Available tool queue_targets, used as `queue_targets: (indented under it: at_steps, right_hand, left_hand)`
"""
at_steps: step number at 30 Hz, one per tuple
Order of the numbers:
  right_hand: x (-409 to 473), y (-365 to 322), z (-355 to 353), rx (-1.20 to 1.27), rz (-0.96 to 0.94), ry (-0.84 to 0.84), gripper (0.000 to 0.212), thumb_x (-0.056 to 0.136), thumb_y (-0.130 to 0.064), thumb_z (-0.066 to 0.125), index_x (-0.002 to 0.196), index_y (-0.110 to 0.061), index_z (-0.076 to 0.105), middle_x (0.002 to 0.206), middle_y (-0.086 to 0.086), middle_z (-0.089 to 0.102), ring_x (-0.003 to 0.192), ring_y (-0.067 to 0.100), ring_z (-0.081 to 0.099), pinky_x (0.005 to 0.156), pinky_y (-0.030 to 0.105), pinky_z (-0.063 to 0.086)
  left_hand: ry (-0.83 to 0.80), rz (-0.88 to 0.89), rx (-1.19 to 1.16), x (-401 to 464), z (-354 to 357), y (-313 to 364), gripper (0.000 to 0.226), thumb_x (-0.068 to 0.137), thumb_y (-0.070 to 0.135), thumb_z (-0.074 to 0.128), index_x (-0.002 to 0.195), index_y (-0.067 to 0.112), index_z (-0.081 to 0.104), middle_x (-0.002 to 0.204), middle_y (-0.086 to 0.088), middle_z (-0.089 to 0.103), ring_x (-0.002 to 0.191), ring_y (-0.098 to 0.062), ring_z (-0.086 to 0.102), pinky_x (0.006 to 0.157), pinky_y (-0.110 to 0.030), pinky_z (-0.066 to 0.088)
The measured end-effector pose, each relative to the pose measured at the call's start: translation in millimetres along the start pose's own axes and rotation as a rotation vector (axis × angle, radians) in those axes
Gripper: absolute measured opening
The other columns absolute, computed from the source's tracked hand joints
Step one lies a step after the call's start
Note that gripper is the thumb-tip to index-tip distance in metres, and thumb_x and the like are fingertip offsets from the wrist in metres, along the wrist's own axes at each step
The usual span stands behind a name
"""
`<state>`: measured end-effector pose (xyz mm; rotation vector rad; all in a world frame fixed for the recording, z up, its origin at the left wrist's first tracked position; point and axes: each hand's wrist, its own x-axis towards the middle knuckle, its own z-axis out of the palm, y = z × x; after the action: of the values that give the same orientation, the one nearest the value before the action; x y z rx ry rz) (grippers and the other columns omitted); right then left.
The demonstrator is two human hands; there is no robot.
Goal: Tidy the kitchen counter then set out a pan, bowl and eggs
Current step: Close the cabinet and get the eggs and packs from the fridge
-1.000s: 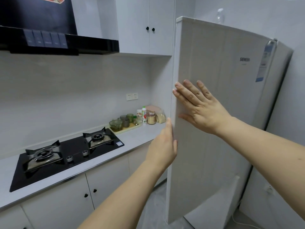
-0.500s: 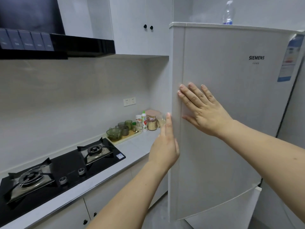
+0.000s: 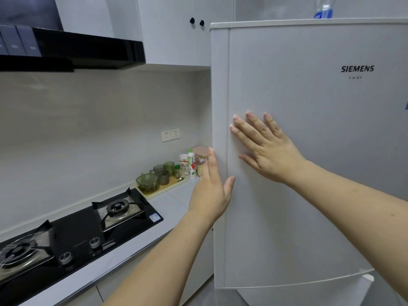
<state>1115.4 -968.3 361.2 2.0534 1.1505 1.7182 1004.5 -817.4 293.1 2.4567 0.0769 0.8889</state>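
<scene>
A tall white fridge door (image 3: 309, 173) fills the right half of the view. My right hand (image 3: 262, 146) lies flat on its front, fingers spread and straight. My left hand (image 3: 212, 188) stands edge-on against the door's left edge, fingers straight and thumb touching the front face. No pan, bowl for the task or eggs can be seen.
A grey counter (image 3: 172, 202) runs left of the fridge. It carries a black two-burner gas hob (image 3: 72, 237) and a tray (image 3: 163, 188) of green glassware, with bottles and jars (image 3: 192, 164) behind. A black range hood (image 3: 72, 49) and white wall cabinets (image 3: 176, 29) hang above.
The fridge door has swung further round toward shut, its front now facing me squarely. Both hands stayed on it, and my view has moved closer.
</scene>
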Motion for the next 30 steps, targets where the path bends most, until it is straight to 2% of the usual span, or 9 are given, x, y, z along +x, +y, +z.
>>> queue_targets:
  at_steps: [7, 15, 19, 25, 30]
  right_hand:
    - [15.7, 17.4, 56.2, -0.001, -0.047, 0.074, 0.065, 0.093, -0.042, 0.046, 0.149, -0.013, 0.030, 0.156, 0.005, 0.025, 0.144, 0.027, 0.023, 0.114, 0.050, 0.020]
    - [14.1, 36.7, 111.4, -0.030, -0.050, 0.102, 0.063, 0.093, -0.040, 0.047, 0.148, -0.014, 0.033, 0.155, 0.005, 0.029, 0.142, 0.027, 0.027, 0.115, 0.048, 0.014]
    - [18.9, 42.7, 138.4, -0.040, -0.057, 0.057, 0.062, 0.094, -0.040, 0.044, 0.149, -0.012, 0.031, 0.156, 0.006, 0.027, 0.143, 0.028, 0.025, 0.115, 0.049, 0.016]
    - [25.1, 53.8, 176.5, -0.104, -0.042, -0.026, 0.061, 0.096, -0.038, 0.039, 0.149, -0.010, 0.028, 0.157, 0.008, 0.023, 0.145, 0.029, 0.020, 0.115, 0.050, 0.015]
    - [28.3, 64.6, 211.0, -0.163, -0.032, -0.096, 0.059, 0.095, -0.037, 0.032, 0.148, -0.010, 0.033, 0.156, 0.009, 0.025, 0.144, 0.029, 0.022, 0.115, 0.049, 0.013]
  left_hand:
    - [0.020, -0.049, -0.054, 45.7, 26.7, -24.5, 0.088, 0.097, 0.041, 0.048, 0.150, 0.025, -0.021, 0.160, -0.006, 0.009, 0.143, -0.023, 0.026, 0.107, -0.035, 0.035]
    - [0.041, -0.100, -0.062, 95.3, 61.9, -43.4, 0.090, 0.096, 0.042, 0.050, 0.151, 0.022, -0.017, 0.160, -0.007, 0.011, 0.145, -0.023, 0.020, 0.114, -0.041, 0.029]
    - [0.015, -0.118, -0.098, 124.3, 79.8, -53.6, 0.092, 0.094, 0.048, 0.051, 0.151, 0.021, -0.016, 0.160, -0.010, 0.011, 0.146, -0.024, 0.019, 0.115, -0.042, 0.027]
    - [-0.049, -0.112, -0.141, 171.6, 104.8, -70.5, 0.092, 0.094, 0.050, 0.051, 0.151, 0.024, -0.016, 0.160, -0.002, 0.010, 0.144, -0.020, 0.023, 0.112, -0.036, 0.027]
    - [-0.082, -0.109, -0.191, 213.3, 134.9, -80.6, 0.091, 0.094, 0.048, 0.051, 0.152, 0.020, -0.014, 0.161, -0.001, 0.005, 0.146, -0.016, 0.013, 0.111, -0.027, 0.019]
